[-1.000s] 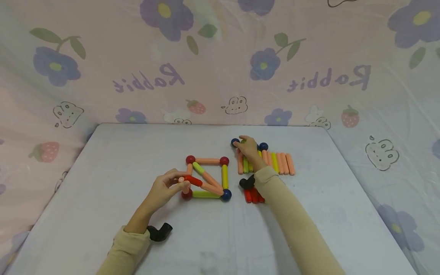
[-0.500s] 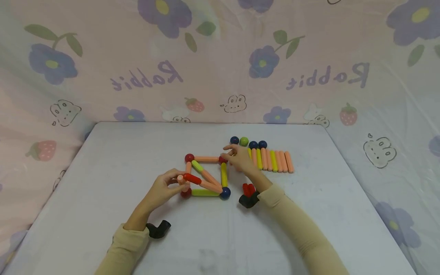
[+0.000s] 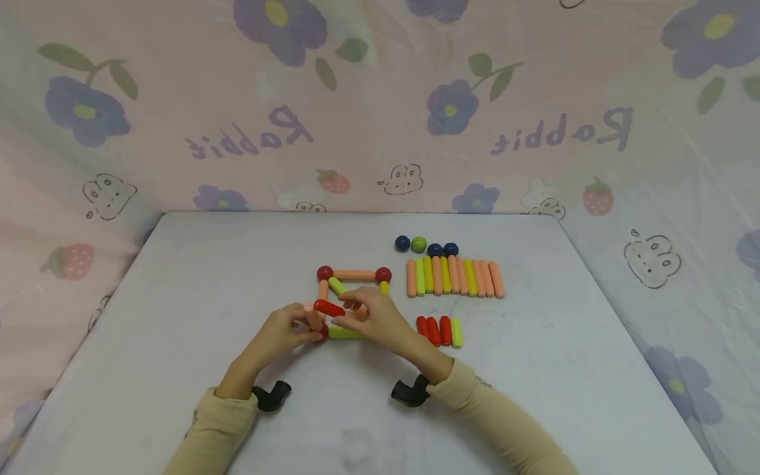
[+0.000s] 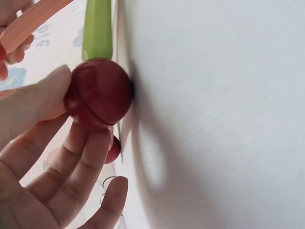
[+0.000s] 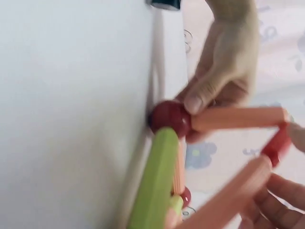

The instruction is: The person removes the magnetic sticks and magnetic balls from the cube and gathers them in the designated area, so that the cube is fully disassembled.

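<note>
My left hand (image 3: 276, 340) holds the red ball (image 4: 100, 93) at the near left corner of a square of rods and balls, thumb and fingers around it. From this ball an orange rod (image 5: 243, 118) stands up, and a green rod (image 4: 97, 31) runs along the table. A short red stick (image 3: 328, 308) bridges the upright rod's top and a slanting orange rod (image 5: 233, 191). My right hand (image 3: 380, 320) pinches the red stick near its joint with the slanting rod. This hand hides the square's near right corner in the head view.
Right of the square lies a row of orange, yellow and green rods (image 3: 462, 276). Behind them sit blue balls (image 3: 402, 243) and a green ball (image 3: 419, 244). Short red sticks (image 3: 434, 331) and a short green stick (image 3: 456, 332) lie nearer me. A printed curtain (image 3: 356, 132) backs the table.
My right hand has come from the loose balls at the back, leftward and toward me, to the red stick. The loose balls remain in place. My left hand has stayed at its corner.
</note>
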Demonstrator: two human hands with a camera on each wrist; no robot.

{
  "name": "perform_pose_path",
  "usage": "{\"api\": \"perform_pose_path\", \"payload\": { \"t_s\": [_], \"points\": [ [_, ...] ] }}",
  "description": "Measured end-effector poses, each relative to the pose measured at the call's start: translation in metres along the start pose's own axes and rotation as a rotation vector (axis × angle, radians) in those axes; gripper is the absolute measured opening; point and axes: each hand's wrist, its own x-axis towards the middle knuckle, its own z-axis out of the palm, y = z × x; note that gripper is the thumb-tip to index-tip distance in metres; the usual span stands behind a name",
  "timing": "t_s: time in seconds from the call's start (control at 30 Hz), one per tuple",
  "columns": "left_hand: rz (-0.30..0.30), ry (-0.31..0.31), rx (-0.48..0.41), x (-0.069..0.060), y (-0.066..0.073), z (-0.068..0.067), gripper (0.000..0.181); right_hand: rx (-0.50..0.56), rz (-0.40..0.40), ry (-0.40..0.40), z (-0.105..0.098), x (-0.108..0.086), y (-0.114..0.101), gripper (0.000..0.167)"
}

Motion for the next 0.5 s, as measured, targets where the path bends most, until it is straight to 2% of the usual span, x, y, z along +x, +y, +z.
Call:
{"api": "perform_pose_path", "payload": {
  "t_s": [0.13,0.27,0.37,0.5],
  "points": [
    [0.002,0.018,0.042,0.0,0.0,0.002,0.011,-0.112,-0.064,0.044,0.012,-0.001,-0.006,0.031],
    [0.025,0.032,0.058,-0.001,-0.002,0.004,0.013,-0.174,-0.1,0.109,0.017,-0.002,-0.008,0.027],
    [0.038,0.034,0.062,-0.001,-0.002,0.004,0.014,-0.194,-0.117,0.145,0.019,-0.003,-0.01,0.025],
    [0.032,0.033,0.056,-0.001,-0.002,0.004,0.014,-0.169,-0.108,0.163,0.018,-0.003,-0.012,0.024]
  ]
}}
